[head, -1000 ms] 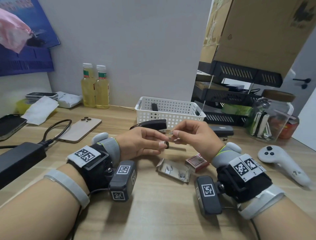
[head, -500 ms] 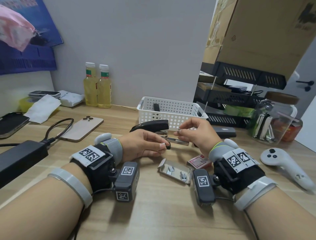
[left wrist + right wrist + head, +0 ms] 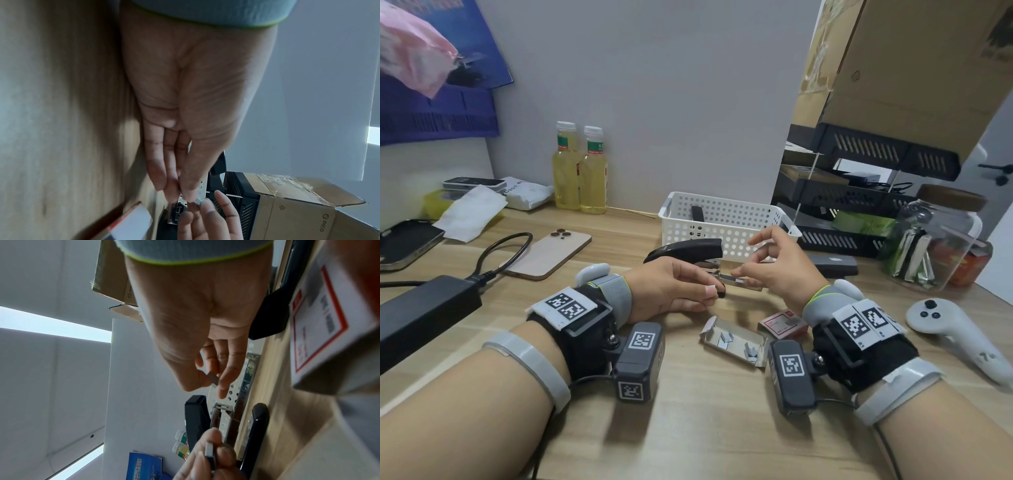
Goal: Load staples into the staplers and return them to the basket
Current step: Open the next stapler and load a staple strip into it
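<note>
A black stapler stands open in front of the white basket, its lid raised over the bare metal magazine. My left hand is at the stapler's hinge end and pinches a short staple strip between thumb and forefinger. Just above the magazine, my right hand pinches a smaller staple strip, its other fingers spread. A second stapler stands in the basket. The open staple tray and its red sleeve lie near my wrists.
A black stapler-like object lies behind my right hand. A white controller and a glass jar are at the right, black trays behind. A phone, power brick and bottles are at the left.
My hands met at the fingertips a second ago. The right hand has since drawn away to the right with a piece of staples and now hovers over the magazine.
</note>
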{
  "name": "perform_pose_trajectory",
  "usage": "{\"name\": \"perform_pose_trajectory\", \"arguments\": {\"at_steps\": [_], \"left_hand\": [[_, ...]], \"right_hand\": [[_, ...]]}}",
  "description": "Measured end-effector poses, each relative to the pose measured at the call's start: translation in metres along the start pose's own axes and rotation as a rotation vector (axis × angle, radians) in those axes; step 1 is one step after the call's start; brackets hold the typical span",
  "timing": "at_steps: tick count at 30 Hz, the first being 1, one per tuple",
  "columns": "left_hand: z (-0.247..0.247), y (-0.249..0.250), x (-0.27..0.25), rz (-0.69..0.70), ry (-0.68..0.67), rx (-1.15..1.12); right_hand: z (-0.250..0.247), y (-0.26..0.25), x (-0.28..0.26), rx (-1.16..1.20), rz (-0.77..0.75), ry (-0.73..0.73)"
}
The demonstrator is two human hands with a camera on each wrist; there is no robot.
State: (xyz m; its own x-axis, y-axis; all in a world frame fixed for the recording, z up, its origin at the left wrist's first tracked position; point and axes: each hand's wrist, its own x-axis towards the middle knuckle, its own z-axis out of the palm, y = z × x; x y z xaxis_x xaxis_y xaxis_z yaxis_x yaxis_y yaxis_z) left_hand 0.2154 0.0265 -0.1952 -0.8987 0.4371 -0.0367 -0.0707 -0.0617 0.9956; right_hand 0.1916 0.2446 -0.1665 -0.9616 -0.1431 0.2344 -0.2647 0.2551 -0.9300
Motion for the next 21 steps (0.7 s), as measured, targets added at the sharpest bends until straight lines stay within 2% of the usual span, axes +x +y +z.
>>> {"name": "perform_pose_trajectory", "arguments": {"at_steps": [6, 12, 18, 21], "left_hand": [[0.000, 0.000, -0.001, 0.006, 0.009, 0.004], [0.002, 0.001, -0.002, 0.006, 0.011, -0.004], [0.003, 0.001, -0.003, 0.009, 0.004, -0.014], [0.002, 0.001, -0.003, 0.012, -0.005, -0.023]], "right_hand": [[0.000, 0.003, 0.002, -0.004, -0.036, 0.012], [0.002, 0.009, 0.013, -0.242, -0.009, 0.071], [0.006, 0.012, 0.015, -0.422, -0.005, -0.057], [0.005, 0.012, 0.015, -0.450, -0.012, -0.071]]}}
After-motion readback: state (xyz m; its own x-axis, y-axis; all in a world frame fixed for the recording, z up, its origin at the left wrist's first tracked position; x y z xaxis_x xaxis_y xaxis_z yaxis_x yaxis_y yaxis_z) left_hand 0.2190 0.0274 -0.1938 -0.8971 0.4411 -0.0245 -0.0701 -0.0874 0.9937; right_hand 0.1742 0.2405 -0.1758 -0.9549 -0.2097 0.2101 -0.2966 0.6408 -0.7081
